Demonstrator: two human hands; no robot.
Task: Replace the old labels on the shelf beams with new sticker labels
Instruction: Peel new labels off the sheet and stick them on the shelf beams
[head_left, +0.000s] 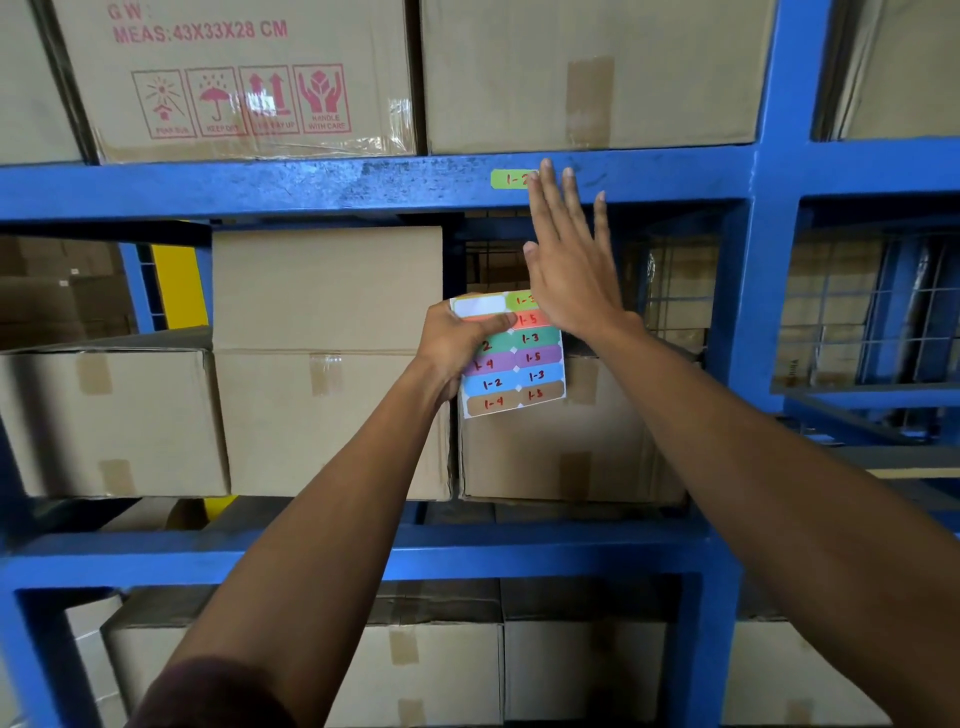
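Note:
A green sticker label (508, 179) with red handwriting is stuck on the front of the upper blue shelf beam (311, 184). My right hand (569, 265) is flat and spread, its fingertips on the beam over the label's right end. My left hand (454, 345) grips a sticker sheet (519, 364) lower down, in front of the boxes. The sheet carries coloured labels with red numbers, and its top-left slot is blank white.
Cardboard boxes (327, 358) fill the shelf levels above, between and below the beams. A blue upright post (774, 218) stands to the right, with wire mesh (883, 312) beyond it. A lower blue beam (467, 558) crosses under my arms.

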